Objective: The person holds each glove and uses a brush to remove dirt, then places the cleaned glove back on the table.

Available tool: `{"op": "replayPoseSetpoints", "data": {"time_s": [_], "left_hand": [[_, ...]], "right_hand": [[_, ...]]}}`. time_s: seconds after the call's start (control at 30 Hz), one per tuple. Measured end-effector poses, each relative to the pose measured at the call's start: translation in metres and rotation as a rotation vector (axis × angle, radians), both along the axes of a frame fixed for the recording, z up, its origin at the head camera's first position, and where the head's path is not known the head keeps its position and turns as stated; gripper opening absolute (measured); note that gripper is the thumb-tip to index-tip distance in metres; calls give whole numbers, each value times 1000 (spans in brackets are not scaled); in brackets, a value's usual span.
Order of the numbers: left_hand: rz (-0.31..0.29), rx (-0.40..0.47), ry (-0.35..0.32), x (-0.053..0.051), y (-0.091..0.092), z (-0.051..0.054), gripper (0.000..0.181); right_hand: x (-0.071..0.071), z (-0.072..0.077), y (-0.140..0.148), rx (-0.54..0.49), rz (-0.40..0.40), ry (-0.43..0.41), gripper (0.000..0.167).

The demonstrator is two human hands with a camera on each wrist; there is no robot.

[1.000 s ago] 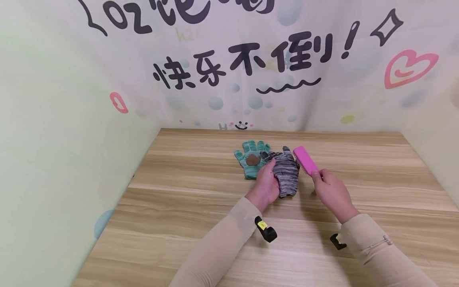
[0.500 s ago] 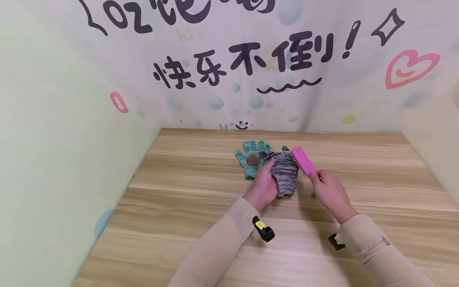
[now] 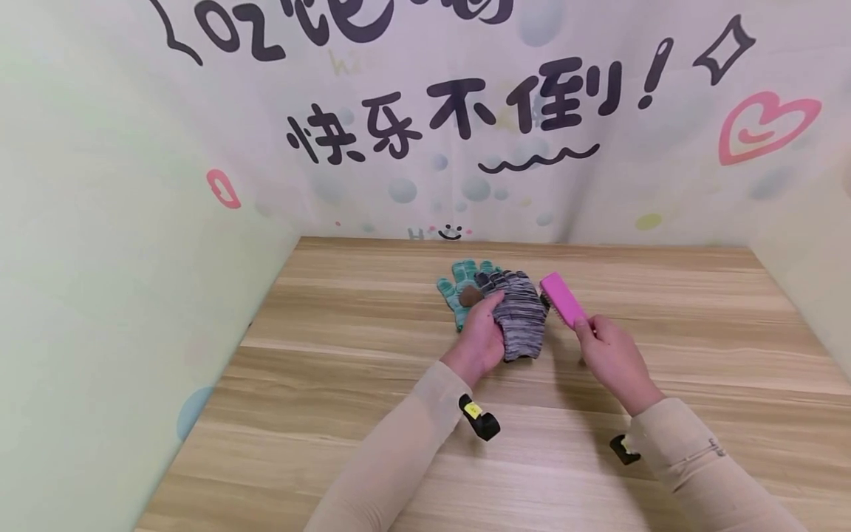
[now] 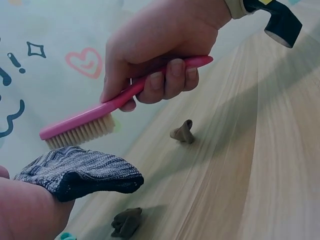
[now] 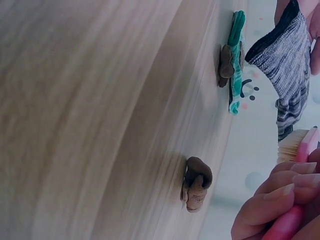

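One table (image 3: pixel 299 406) lies beneath two gloves (image 3: pixel 521 318), one brush (image 3: pixel 562 299) and two hands (image 3: pixel 614 358)

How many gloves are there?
2: the grey striped glove is in the left hand, and the green glove lies on the table, partly behind the grey one. More could be hidden underneath.

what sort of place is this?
Likely an indoor tabletop booth, perhaps set up for filming: a wood-grain table enclosed by pale side walls, with a printed backdrop of lettering and hearts behind it.
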State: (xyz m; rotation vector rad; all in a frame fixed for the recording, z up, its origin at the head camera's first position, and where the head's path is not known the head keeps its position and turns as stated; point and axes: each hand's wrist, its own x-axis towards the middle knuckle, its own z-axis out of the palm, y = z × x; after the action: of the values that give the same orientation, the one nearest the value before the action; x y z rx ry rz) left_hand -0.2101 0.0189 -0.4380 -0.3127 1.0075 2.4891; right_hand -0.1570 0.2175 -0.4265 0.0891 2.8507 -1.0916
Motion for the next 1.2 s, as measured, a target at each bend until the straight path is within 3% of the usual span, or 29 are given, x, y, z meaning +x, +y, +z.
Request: {"op": "replayPoseSetpoints", "data": {"time_s": [0.83, 1.03, 1.2], "left_hand": [[-3, -75, 55, -16, -80, -10, 48], [52, -130, 32, -21, -102, -11, 39], [96, -226, 78, -22, -117, -15, 44]], "right_hand": [[1, -4, 4, -17, 16, -27, 60], [0, -7, 5, -20, 17, -27, 59], [-1, -10, 4, -24, 17, -15, 57]]}}
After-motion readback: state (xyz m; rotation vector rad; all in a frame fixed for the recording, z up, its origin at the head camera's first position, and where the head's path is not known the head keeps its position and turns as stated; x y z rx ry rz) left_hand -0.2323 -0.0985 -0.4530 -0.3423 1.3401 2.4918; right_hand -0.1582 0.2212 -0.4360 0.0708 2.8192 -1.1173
